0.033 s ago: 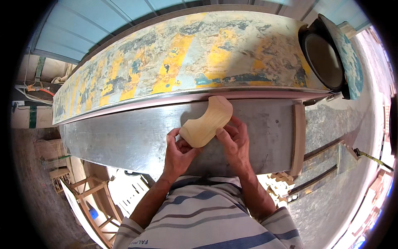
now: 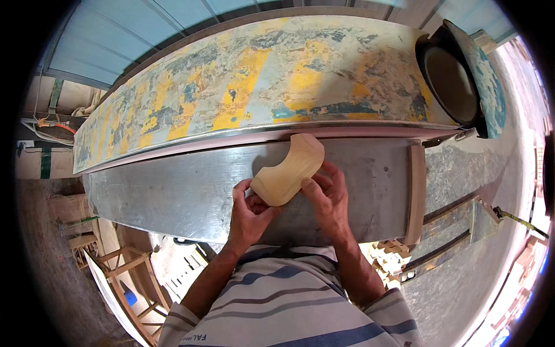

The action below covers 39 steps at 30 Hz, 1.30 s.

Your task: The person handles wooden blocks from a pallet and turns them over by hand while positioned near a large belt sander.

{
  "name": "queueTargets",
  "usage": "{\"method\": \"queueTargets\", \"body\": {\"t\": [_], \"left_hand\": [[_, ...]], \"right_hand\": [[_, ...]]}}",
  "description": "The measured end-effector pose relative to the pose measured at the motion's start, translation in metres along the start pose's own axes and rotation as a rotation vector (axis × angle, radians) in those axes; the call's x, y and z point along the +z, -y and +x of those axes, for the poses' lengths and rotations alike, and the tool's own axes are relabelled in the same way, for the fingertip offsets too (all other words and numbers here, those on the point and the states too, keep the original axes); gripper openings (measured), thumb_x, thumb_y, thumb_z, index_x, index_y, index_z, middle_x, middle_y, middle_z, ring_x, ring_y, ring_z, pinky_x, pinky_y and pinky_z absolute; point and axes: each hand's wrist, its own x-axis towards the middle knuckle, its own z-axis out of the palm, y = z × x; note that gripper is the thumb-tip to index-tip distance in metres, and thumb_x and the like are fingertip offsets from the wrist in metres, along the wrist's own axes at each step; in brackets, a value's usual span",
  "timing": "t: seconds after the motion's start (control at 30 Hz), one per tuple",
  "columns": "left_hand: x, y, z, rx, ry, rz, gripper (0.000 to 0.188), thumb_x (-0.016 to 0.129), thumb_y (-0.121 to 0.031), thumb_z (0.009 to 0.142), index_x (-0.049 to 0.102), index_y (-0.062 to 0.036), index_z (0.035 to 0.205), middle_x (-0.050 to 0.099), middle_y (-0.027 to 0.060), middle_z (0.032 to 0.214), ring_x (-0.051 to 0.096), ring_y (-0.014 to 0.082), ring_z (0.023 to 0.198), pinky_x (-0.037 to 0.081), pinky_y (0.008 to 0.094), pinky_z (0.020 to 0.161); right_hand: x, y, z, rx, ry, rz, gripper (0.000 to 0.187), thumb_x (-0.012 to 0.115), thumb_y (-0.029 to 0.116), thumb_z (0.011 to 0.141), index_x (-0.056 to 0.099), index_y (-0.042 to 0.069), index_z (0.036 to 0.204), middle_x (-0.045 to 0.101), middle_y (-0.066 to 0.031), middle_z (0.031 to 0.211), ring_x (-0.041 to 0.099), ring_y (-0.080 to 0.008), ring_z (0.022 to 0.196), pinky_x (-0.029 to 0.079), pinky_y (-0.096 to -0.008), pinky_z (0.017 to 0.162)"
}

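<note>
We're gripping pale, curved wooden piece (image 2: 296, 165) over smooth grey metal tabletop (image 2: 162, 185)! Our left hand (image 2: 248, 215) pinches its near left end; our right hand (image 2: 328, 201) clasps its right edge, thumb uppermost. Far end juts free beyond our grip, toward long, paint-worn yellow-and-grey panel (image 2: 240, 87). Hollowed side faces far left. Flat brown wooden strip (image 2: 415, 191) well right, along tabletop's right end.
</note>
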Motion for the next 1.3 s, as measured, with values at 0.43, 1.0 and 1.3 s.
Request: {"method": "queueTargets", "body": {"t": [0.43, 1.0, 1.3], "left_hand": [[-0.012, -0.007, -0.031, 0.327, -0.217, 0.720, 0.088, 0.088, -0.018, 0.067, 0.034, 0.0016, 0.135, 0.048, 0.0192, 0.125, 0.052, 0.0275, 0.116, 0.045, 0.0396, 0.098], [-0.018, -0.004, -0.034, 0.302, -0.042, 0.118, 0.099, 0.093, -0.025, 0.063, 0.030, -0.0008, 0.135, 0.044, 0.0125, 0.127, 0.049, 0.0221, 0.118, 0.043, 0.0362, 0.100], [-0.008, -0.001, -0.017, 0.191, -0.011, -0.219, 0.102, 0.088, -0.023, 0.070, 0.022, 0.0024, 0.143, 0.041, 0.0175, 0.136, 0.043, 0.0251, 0.127, 0.040, 0.0387, 0.106]], "right_hand": [[0.002, -0.003, -0.012, 0.069, 0.227, 0.200, 0.075, 0.069, 0.019, 0.086, 0.026, 0.002, 0.145, 0.049, -0.0184, 0.133, 0.054, -0.0271, 0.117, 0.049, -0.0422, 0.096], [-0.009, 0.013, -0.050, 0.056, 0.157, -0.028, 0.074, 0.065, 0.035, 0.093, 0.025, -0.002, 0.142, 0.049, -0.0166, 0.132, 0.054, -0.0234, 0.113, 0.048, -0.0382, 0.092], [-0.020, -0.016, -0.038, -0.096, -0.064, -0.121, 0.060, 0.072, 0.032, 0.089, 0.040, -0.006, 0.123, 0.054, -0.0165, 0.119, 0.055, -0.0182, 0.106, 0.047, -0.0335, 0.091]]}}
